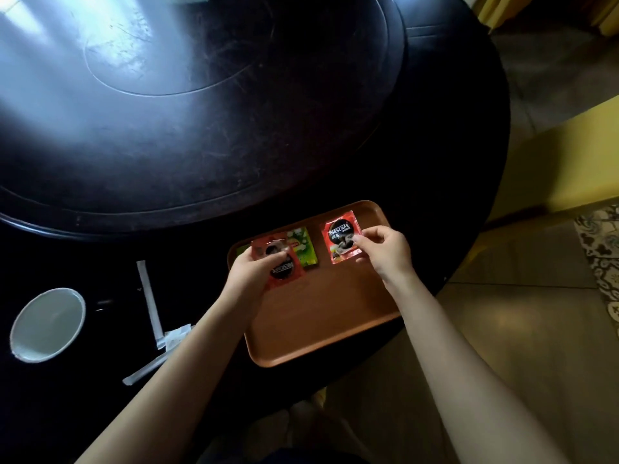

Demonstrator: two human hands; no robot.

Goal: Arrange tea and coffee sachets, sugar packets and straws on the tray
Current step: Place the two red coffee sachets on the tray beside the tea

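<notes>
A brown wooden tray (318,316) lies at the near edge of a dark round table. My right hand (385,251) pinches the right edge of a red coffee sachet (340,234) lying near the tray's far right corner. My left hand (251,272) holds another red coffee sachet (283,262) over the tray's far left part, upside down to me. A green tea sachet (304,247) lies on the tray between them, partly under the left sachet. Two paper-wrapped straws (149,303) (144,370) and a small white packet (176,336) rest on the table left of the tray.
A white cup (47,324) stands on the table at the left. A large dark turntable (201,105) fills the table's middle. Tiled floor and a patterned rug (599,249) lie to the right, past the table's edge.
</notes>
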